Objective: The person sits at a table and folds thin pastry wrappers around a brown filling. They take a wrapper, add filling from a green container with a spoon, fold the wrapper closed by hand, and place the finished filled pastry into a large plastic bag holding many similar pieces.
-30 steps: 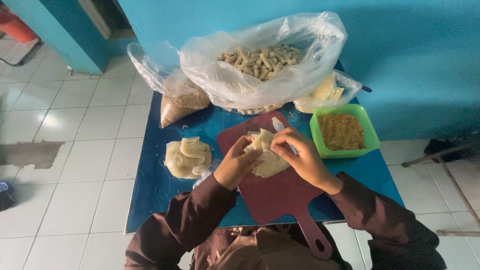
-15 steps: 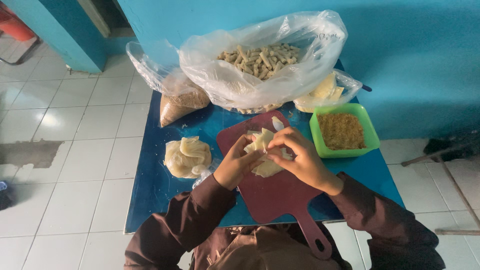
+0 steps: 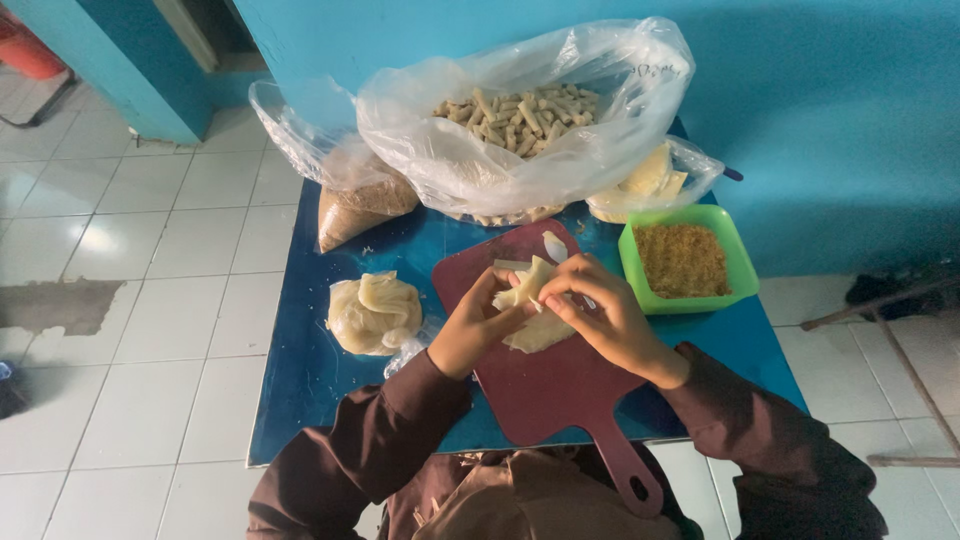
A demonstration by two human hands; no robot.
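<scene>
Both hands meet over the dark red cutting board [image 3: 560,390], which lies on a blue table [image 3: 300,400] with its handle pointing back toward the person. The left hand [image 3: 478,330] and the right hand [image 3: 605,315] pinch a pale yellow wrapper sheet [image 3: 528,285] between them. The sheet stands up between the fingertips of both hands, its folded upper corner rising just above the thumbs, while its lower part droops onto the board below the palms. The left hand's fingers close on the sheet's left edge; the right hand's fingers curl over its right side, holding it narrow and firm. Whether any filling sits inside the fold is hard to tell from this angle.

Just right of the board stands a green square tub [image 3: 735,255] of brown crumbs. Behind the board sits a big clear plastic bag [image 3: 450,150] filled with pale finished rolls, and to its left a smaller bag of brownish crumbs [image 3: 365,205]. Another bag with yellowish sheets [image 3: 650,180] lies behind the green tub. Left of the board, well apart from the hands, rests a bundled lump of pale wrappers in plastic [image 3: 375,312]. A small white spoon [image 3: 555,246] lies at the board's far edge.
</scene>
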